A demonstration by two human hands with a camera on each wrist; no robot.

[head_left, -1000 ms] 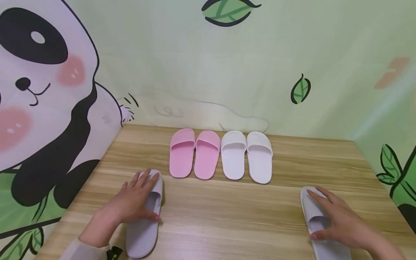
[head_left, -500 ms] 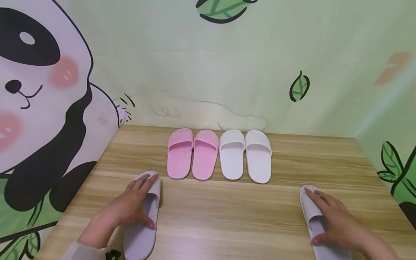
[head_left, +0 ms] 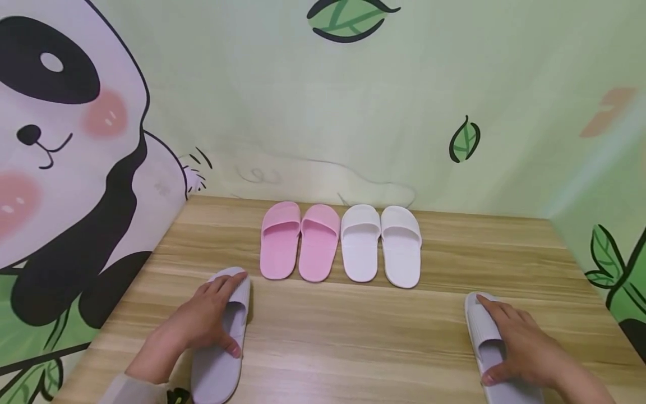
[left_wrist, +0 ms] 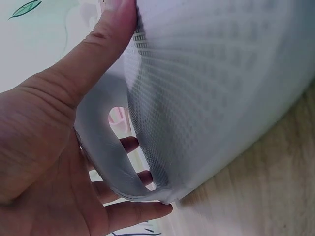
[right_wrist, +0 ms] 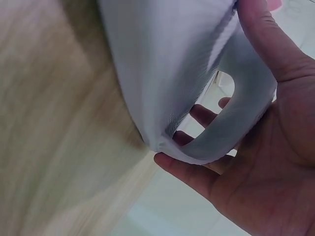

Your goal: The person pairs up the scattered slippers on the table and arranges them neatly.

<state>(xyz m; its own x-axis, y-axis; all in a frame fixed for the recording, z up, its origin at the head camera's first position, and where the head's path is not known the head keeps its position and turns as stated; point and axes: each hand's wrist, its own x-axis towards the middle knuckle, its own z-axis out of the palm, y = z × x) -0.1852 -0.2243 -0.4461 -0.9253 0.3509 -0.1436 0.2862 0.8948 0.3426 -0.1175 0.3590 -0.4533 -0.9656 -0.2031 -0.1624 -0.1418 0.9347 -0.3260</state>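
In the head view a light grey slide slipper (head_left: 216,373) lies on the wooden surface at the left. My left hand (head_left: 199,320) grips it across the strap, thumb along its inner edge and fingers on the far side. A matching grey slipper (head_left: 485,322) lies at the right, and my right hand (head_left: 530,348) holds it the same way. Both wrist views look in under the straps: the left slipper's strap (left_wrist: 101,142) and the right slipper's strap (right_wrist: 241,113) arch over textured footbeds, with fingers bent around their outer sides.
Between the hands and farther back, a pair of pink slippers (head_left: 318,261) stands beside a pair of white slippers (head_left: 360,264), toes toward the wall. The wooden surface (head_left: 353,348) ends at a pale green wall (head_left: 353,112) with leaf drawings. A painted panda (head_left: 121,185) covers the left wall.
My left thumb has come down from beyond the slipper's edge onto it. The right hand's spread fingers have drawn in around its slipper. The head view has shifted slightly; the slippers hold their places.
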